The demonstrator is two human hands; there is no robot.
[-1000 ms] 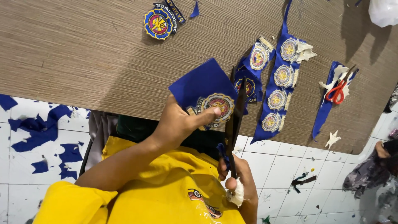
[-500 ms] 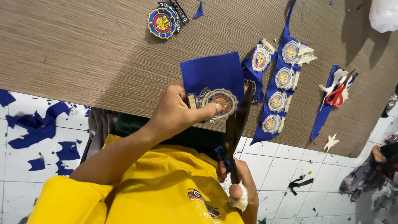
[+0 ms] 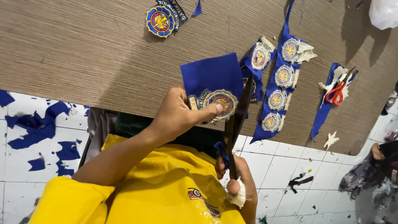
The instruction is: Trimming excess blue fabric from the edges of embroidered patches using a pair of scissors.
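Head view only. Left hand (image 3: 178, 116) pinches a square piece of royal-blue cloth with a round gold-embroidered badge on it (image 3: 213, 85), thumb pressed on the badge face, fingers behind; the piece is held up in the air just above the near edge of the brown woven-texture tabletop (image 3: 83, 54). Right hand (image 3: 236, 182) is clenched through the handles of large dark-bladed scissors (image 3: 236, 120), a white wrap on one finger; blades run up along the right side of the blue piece, touching its edge beside the badge. Blade gap is hard to read from this angle, probably near closed. To cut well, my judgement: keep the thumb clear of the blade line, hold the cloth taut, turn the cloth and not the scissors, follow the badge rim closely without nicking the stitching. Containers: no box, tray or bin is visible; at most a white plastic bag (image 3: 383, 12) at the top right corner, contents cannot be told. Loose on the table instead: a long blue strip with four round badges in a row (image 3: 280, 89), a finished round blue-and-yellow badge (image 3: 159, 20), small red-handled scissors (image 3: 336, 93) lying on another blue scrap. Blue offcuts (image 3: 37, 128) litter the white tiled floor (image 3: 273, 153).
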